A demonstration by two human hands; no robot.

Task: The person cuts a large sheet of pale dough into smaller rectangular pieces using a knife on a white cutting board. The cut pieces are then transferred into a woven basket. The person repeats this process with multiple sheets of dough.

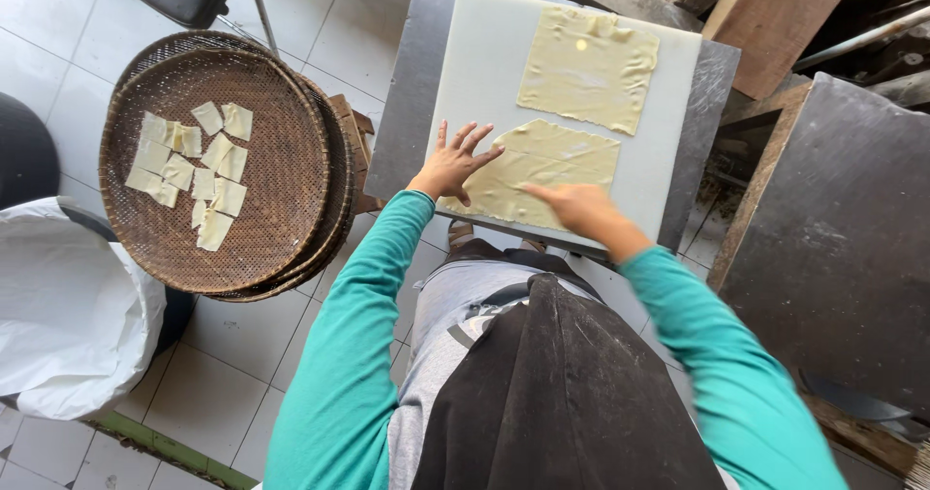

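Observation:
Two thin pale-yellow dough sheets lie on a white cutting board (475, 74). The near dough sheet (552, 166) is under both hands. My left hand (450, 164) rests flat with fingers spread at the sheet's left edge. On the sheet's lower right part my right hand (576, 206) presses, fingers pointing left. The far dough sheet (588, 66) lies untouched at the board's top. Neither hand holds anything.
A round woven tray (281, 190) stacked on others sits to the left and carries several small dough squares (189, 172). A white sack (68, 306) lies at lower left. The board rests on a dark metal table (402, 112); a dark slab (843, 248) stands on the right.

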